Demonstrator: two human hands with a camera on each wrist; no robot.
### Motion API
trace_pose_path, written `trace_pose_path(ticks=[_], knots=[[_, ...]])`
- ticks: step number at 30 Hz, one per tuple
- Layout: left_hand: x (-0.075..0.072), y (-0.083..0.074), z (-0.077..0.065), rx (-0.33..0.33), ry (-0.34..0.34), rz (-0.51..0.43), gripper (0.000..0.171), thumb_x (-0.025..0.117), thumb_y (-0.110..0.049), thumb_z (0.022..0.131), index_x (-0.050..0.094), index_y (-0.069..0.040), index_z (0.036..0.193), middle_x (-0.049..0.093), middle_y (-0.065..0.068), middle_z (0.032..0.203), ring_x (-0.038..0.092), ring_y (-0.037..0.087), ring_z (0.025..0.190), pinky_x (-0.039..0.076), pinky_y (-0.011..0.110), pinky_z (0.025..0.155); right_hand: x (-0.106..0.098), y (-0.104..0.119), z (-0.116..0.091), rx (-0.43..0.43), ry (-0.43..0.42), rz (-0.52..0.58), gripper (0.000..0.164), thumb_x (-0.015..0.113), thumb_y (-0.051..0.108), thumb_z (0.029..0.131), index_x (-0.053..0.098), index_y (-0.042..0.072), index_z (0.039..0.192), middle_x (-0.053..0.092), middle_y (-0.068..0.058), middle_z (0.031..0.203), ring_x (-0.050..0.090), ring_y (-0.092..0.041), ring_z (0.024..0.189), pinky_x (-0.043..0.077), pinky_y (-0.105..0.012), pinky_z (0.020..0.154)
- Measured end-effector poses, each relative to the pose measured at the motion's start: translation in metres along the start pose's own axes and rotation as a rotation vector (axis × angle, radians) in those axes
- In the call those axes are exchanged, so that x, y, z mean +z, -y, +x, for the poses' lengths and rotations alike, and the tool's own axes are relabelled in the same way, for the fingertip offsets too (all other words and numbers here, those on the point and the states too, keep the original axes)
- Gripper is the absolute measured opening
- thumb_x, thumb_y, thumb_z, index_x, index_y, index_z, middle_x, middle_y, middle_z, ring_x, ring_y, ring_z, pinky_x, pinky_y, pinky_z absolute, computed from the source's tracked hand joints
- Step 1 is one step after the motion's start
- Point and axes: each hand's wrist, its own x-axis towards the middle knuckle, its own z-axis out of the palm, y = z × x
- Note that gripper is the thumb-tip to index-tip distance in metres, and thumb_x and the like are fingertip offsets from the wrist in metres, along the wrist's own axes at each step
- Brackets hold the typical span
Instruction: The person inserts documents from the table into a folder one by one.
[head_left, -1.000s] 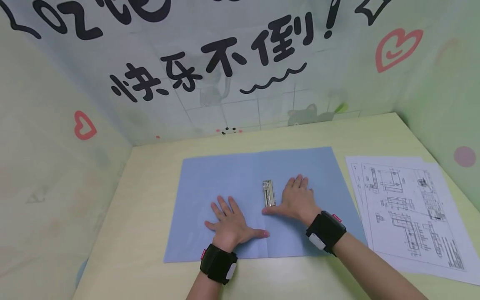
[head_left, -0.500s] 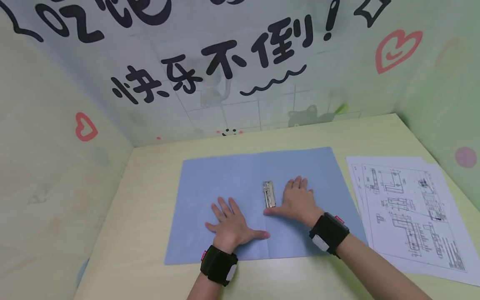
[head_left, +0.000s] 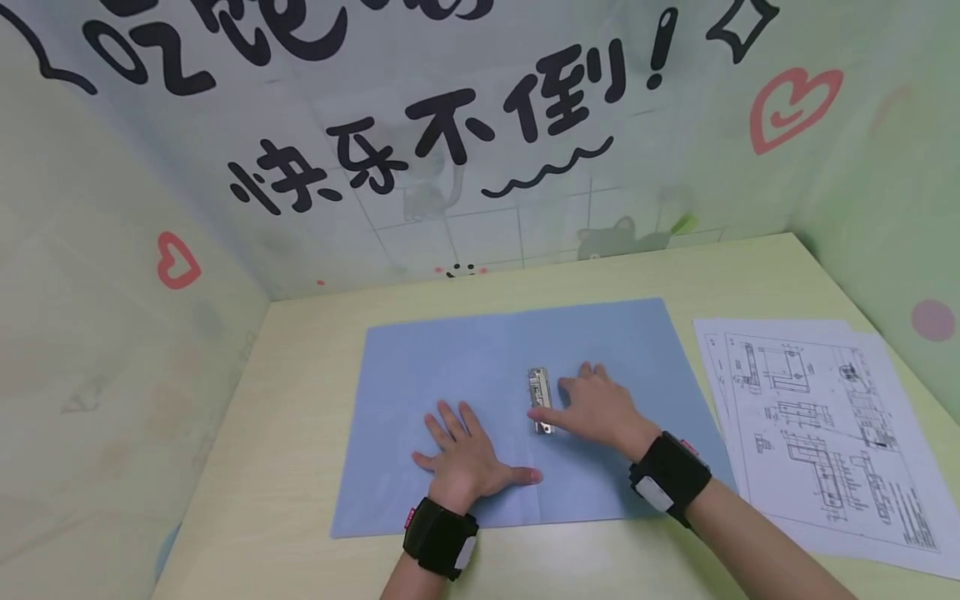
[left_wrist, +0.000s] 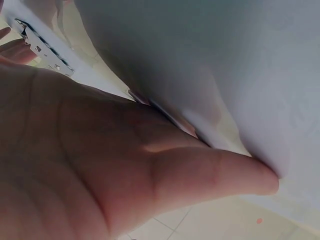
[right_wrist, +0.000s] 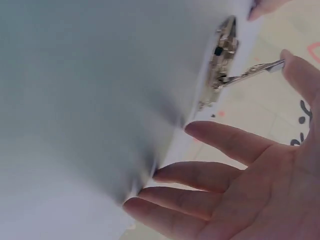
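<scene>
A blue folder [head_left: 435, 358] lies opened flat on the table, a silver metal lever clip [head_left: 537, 385] fixed near its middle fold. My left hand [head_left: 467, 457] rests on the folder's left half, fingers spread and thumb stretched toward the fold. My right hand [head_left: 603, 408] is on the right half beside the clip. Seen from the right wrist, the clip's lever [right_wrist: 252, 72] stands raised off its base, and the right thumb [right_wrist: 299, 75] touches its free end. The other right fingers [right_wrist: 220, 140] reach down to the folder. In the left wrist view the clip [left_wrist: 42, 47] shows beyond the palm.
Several white sheets with technical drawings [head_left: 825, 433] lie to the right of the folder, partly stacked. Pale wood table [head_left: 300, 400] surrounds the folder. Printed fabric walls [head_left: 480, 225] close off the back and both sides.
The clip's lever has come up, and the right thumb now lies across the clip's near end. The right index finger has drawn in toward the clip. The left hand stays in place.
</scene>
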Motion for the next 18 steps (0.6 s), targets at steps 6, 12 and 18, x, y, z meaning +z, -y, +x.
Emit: trace_pose_path(ticks=[6,12,18], knots=[[-0.001,-0.001,-0.001,-0.001,0.013,0.006,0.149,0.076,-0.083,0.052,0.009,-0.002,0.158,-0.005,0.025,0.165,-0.003,0.05,0.151,0.019,0.081,0.104,0.0,0.01,0.001,-0.274,-0.172,0.043,0.039,0.064,0.04,0.094,0.074,0.008,0.114,0.069,-0.018,0.124,0.064,-0.035,0.116,0.054,-0.05,0.092],[-0.002,-0.002,-0.001,0.002,0.01,0.001,0.148,0.075,-0.083,0.053,0.009,-0.002,0.158,-0.004,0.025,0.165,-0.002,0.05,0.151,0.019,0.081,0.104,0.003,0.014,0.002,-0.493,-0.307,0.043,0.011,0.072,0.021,0.091,0.076,0.011,0.094,0.075,-0.001,0.094,0.067,-0.02,0.093,0.056,-0.035,0.083],[-0.001,0.0,-0.001,-0.002,0.014,0.006,0.149,0.075,-0.083,0.053,0.009,-0.002,0.158,-0.005,0.024,0.165,-0.003,0.05,0.151,0.019,0.081,0.104,0.003,0.014,0.004,-0.47,-0.284,0.016,0.012,0.071,0.012,0.09,0.073,0.007,0.101,0.074,-0.003,0.094,0.067,-0.018,0.087,0.057,-0.033,0.076]])
